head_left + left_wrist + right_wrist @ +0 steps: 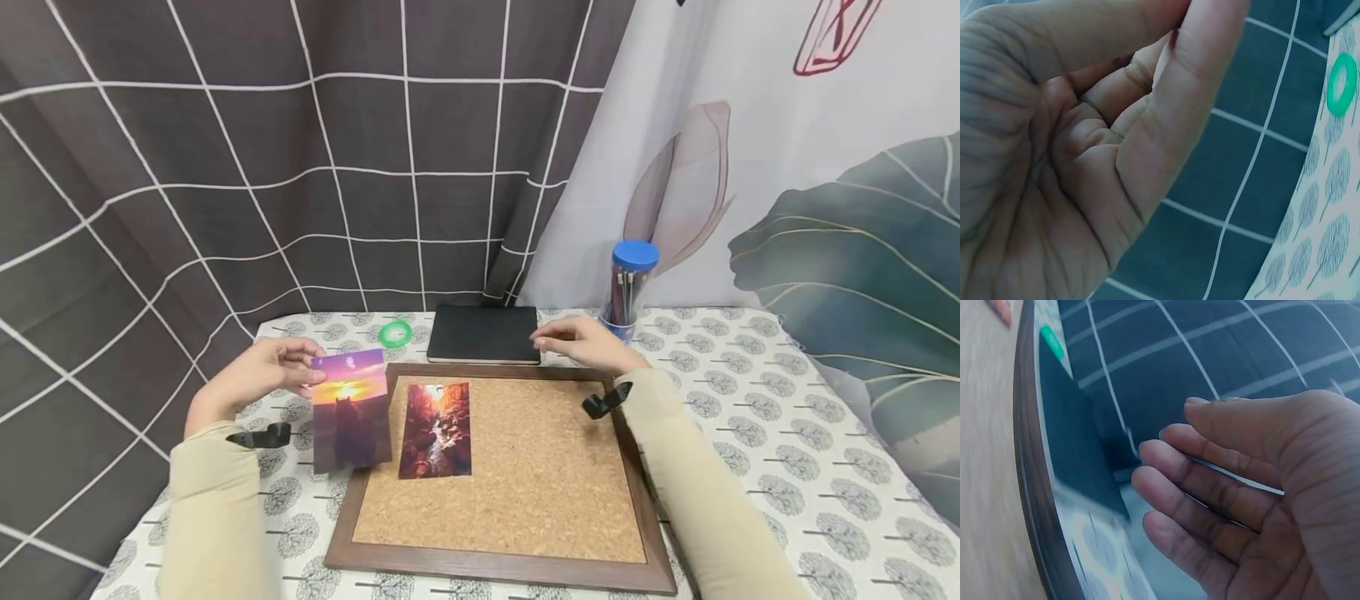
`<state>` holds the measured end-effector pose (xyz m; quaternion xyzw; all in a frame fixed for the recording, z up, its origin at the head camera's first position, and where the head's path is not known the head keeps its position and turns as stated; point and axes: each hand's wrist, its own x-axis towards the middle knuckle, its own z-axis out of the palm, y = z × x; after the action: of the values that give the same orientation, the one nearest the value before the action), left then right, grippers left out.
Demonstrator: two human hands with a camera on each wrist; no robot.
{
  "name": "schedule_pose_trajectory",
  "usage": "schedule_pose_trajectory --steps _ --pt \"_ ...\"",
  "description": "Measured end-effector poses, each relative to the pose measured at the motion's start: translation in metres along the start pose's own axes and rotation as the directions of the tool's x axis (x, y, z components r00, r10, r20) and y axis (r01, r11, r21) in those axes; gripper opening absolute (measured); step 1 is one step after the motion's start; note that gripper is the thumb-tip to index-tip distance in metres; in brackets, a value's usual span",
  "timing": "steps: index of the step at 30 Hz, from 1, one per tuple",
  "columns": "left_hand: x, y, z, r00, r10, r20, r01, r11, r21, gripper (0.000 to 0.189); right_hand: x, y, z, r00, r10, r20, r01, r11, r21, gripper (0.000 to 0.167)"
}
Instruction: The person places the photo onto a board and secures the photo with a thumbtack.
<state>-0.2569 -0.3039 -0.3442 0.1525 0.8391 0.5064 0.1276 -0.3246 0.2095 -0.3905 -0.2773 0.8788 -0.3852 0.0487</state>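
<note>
Between thumb and fingers, my left hand pinches a purple-and-orange sunset photo card near its upper left corner. The card hangs upright and overlaps the left frame edge of the corkboard in the head view. A second photo card, a stream among red-orange trees, lies on the left part of the cork. My right hand hovers past the board's upper right, beside a black notebook. Its fingers are loosely bent with nothing between them. In the left wrist view, the pinched card is out of sight.
A green tape roll lies left of the notebook. Behind my right hand stands a clear jar of pencils with a blue lid. The tree-print tablecloth ends against a dark grid curtain and a pale leaf-print curtain.
</note>
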Motion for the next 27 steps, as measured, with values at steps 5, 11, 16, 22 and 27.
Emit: schedule_pose_trajectory --steps 5,11,16,22,27 --pt "0.024 0.012 0.014 0.999 0.028 0.026 -0.027 0.999 -0.018 0.033 -0.043 0.030 -0.033 0.990 0.113 -0.084 -0.115 0.993 -0.019 0.037" --pt "0.064 0.026 0.060 0.988 0.076 0.137 -0.067 0.996 -0.064 0.032 -0.090 0.076 -0.045 0.954 0.208 -0.216 -0.218 0.976 -0.023 0.040" --pt "0.101 0.038 0.126 0.975 0.113 0.191 -0.088 0.987 -0.136 0.026 -0.120 0.113 -0.034 0.907 0.316 -0.279 -0.304 0.949 0.084 0.041" --pt "0.119 0.036 0.188 0.937 0.157 0.312 -0.142 0.987 -0.070 0.018 -0.122 0.128 -0.026 0.921 0.193 -0.338 -0.216 0.976 -0.031 0.028" --pt "0.123 0.026 0.205 0.908 0.191 0.372 -0.250 0.961 0.116 0.011 -0.121 0.130 -0.026 0.924 0.176 -0.340 -0.211 0.975 -0.069 0.024"
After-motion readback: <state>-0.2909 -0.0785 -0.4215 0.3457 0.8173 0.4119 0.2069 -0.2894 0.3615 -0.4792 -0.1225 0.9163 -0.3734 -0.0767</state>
